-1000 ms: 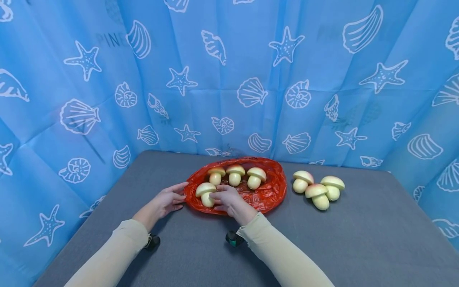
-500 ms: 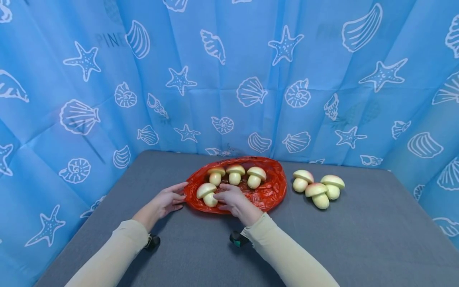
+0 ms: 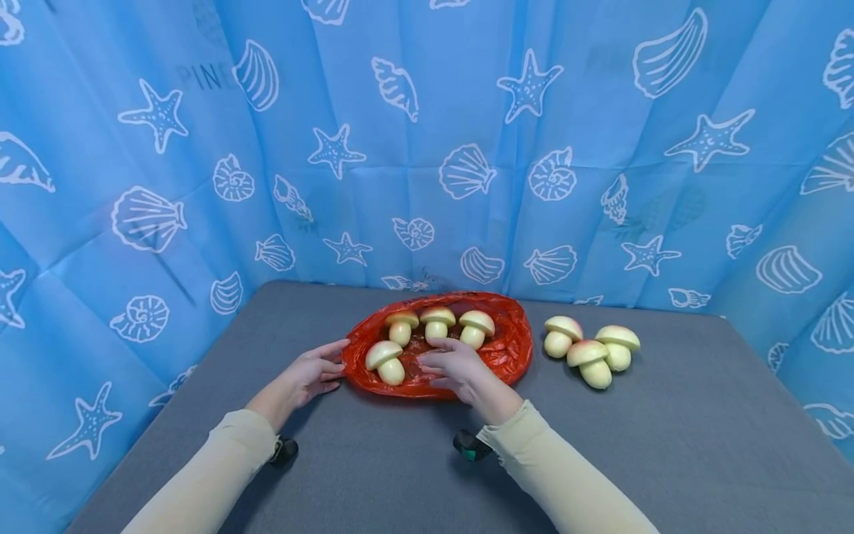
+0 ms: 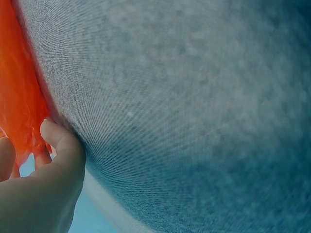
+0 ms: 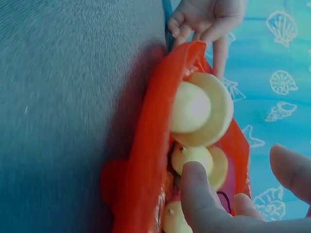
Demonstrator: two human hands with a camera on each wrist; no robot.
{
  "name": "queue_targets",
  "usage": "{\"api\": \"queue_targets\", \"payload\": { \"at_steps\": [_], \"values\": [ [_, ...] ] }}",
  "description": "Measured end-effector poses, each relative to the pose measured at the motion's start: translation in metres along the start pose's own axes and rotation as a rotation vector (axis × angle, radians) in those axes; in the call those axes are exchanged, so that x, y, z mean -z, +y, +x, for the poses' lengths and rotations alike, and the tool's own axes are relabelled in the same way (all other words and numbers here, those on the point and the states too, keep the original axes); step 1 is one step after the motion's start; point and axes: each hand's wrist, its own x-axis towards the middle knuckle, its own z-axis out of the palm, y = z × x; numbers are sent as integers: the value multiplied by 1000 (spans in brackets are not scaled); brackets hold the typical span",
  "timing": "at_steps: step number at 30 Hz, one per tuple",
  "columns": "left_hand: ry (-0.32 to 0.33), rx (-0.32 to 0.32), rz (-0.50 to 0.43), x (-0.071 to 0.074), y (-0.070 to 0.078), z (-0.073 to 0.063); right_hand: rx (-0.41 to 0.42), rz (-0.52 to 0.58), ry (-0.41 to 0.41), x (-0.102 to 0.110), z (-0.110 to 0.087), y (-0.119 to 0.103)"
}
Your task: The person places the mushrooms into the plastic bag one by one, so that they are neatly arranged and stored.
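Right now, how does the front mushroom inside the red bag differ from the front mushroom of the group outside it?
The bagged mushroom sits inside the red bag, while the outside mushroom rests on the grey table. The bagged mushroom lies between the left hand and right hand; the outside mushroom has neither beside it. The bagged mushroom's cap looks plain cream; the outside mushroom's shows pink. Both have pale stems and rounded caps.
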Motion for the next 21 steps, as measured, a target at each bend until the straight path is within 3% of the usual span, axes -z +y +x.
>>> {"api": "queue_targets", "payload": {
  "at_steps": [10, 21],
  "values": [
    [31, 8, -6, 0, -1, 3, -3, 9, 27, 27, -16, -13],
    [25, 15, -6, 0, 0, 2, 29, 8, 47, 54, -35, -21]
  ]
}}
